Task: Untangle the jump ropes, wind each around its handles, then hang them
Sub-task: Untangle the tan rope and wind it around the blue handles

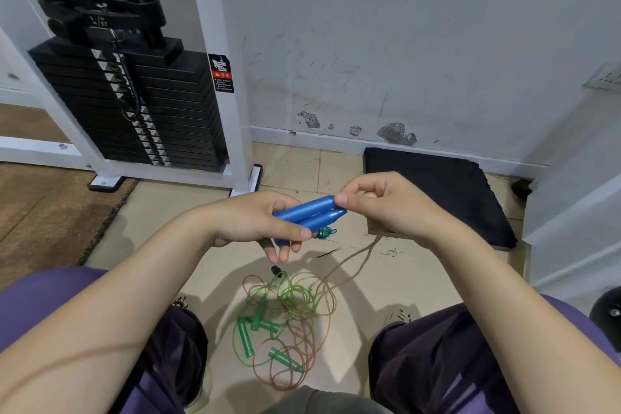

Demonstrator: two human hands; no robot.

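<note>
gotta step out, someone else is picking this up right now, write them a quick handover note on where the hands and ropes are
Left hand grips the two blue handles side by side. Right hand pinches their tips.
Green handles and the tangled ropes lie on the floor between the knees; one strand trails up toward the right hand.
Done: blue handles gathered.
Left: wind the blue rope, untangle and wind the green ones, hang everything.

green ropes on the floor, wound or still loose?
Loose. The green ropes lie in a tangled heap on the floor tiles, green handles scattered among the loops.
</note>
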